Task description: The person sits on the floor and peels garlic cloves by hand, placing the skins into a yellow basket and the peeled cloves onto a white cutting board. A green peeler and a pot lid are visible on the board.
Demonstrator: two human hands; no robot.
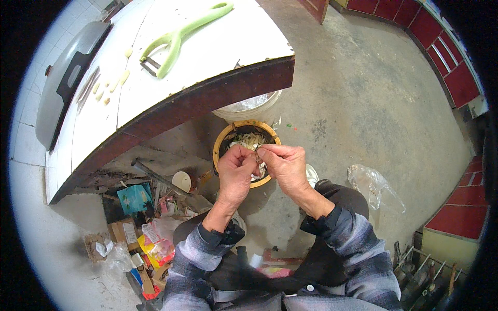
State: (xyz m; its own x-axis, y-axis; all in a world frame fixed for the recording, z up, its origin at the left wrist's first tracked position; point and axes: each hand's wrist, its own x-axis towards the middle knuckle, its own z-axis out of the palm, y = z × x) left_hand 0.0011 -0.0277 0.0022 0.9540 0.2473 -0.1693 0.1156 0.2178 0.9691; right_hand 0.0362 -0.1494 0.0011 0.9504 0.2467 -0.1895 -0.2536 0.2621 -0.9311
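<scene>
Both of my hands meet above a yellow-rimmed bucket (218, 149) that holds pale peelings and scraps (249, 140). My left hand (237, 171) has its fingers curled around a small thing, mostly hidden by the fingers. With thumb and forefinger, my right hand (286, 165) pinches at the same spot; the small brownish thing between the hands is too small to name. On the white tiled counter (233, 31) at the upper left lie a light green Y-shaped peeler (175, 37) and several peeled garlic cloves (124, 77).
A grey lidded pan (66, 81) stands on the counter's left part. Beneath the counter edge (194, 97) is a white bucket (264, 107). Packaging and rubbish (155, 241) are piled at the lower left. A clear plastic bag (373, 184) lies on the floor at the right.
</scene>
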